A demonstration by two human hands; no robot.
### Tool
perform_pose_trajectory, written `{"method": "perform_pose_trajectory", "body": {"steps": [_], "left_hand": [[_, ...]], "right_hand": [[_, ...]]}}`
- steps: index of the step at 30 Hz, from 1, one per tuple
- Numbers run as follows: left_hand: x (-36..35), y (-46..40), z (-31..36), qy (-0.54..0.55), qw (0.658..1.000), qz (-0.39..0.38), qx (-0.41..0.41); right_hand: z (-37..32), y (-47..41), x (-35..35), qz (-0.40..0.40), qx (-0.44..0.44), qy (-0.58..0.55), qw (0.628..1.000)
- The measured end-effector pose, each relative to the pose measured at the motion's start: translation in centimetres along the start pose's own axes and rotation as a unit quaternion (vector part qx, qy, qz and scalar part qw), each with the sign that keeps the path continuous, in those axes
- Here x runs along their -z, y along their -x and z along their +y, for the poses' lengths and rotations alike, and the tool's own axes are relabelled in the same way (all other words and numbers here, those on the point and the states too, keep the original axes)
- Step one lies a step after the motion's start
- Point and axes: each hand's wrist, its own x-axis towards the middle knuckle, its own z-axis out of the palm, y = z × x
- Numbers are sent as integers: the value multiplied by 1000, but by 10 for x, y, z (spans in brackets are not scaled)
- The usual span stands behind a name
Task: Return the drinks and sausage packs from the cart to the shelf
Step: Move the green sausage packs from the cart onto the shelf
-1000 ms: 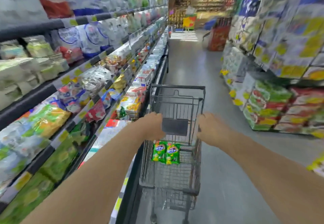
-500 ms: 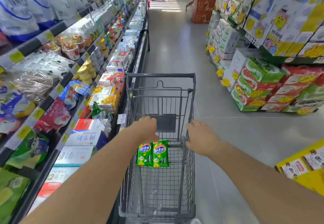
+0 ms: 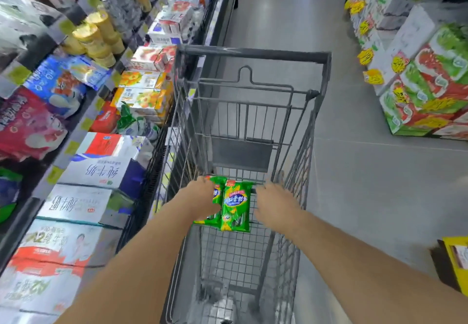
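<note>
Between shelf (image 3: 83, 131) and grey floor (image 3: 354, 184) stood a cart (image 3: 253, 56). Two packs (image 3: 234, 205) lay between the left hand (image 3: 202, 198) and right hand (image 3: 274, 203); both hands' grips unclear.

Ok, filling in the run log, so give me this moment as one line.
phase: pushing cart along aisle | left hand: on handle | right hand: on handle | in cart: two green sausage packs | drinks: none visible in cart

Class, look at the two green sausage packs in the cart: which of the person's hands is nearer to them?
Left. The left hand overlaps the left pack of the green sausage packs; whether it touches is unclear. The right hand sits just right of them, with a small gap.
</note>
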Motion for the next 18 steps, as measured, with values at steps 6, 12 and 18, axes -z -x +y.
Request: {"method": "perform_pose_trajectory", "body": {"steps": [6,12,18], "left_hand": [[-85,-103,-24,45,998,-41,32],[-158,-173,-44,94,991,-25,96],[-205,-220,-58,100,984,2,146]], "right_hand": [[10,-96,-96,-33,-73,-115,990],[10,-176,-187,-53,-149,-213,964],[17,-213,-233,-54,-188,-249,949]]}}
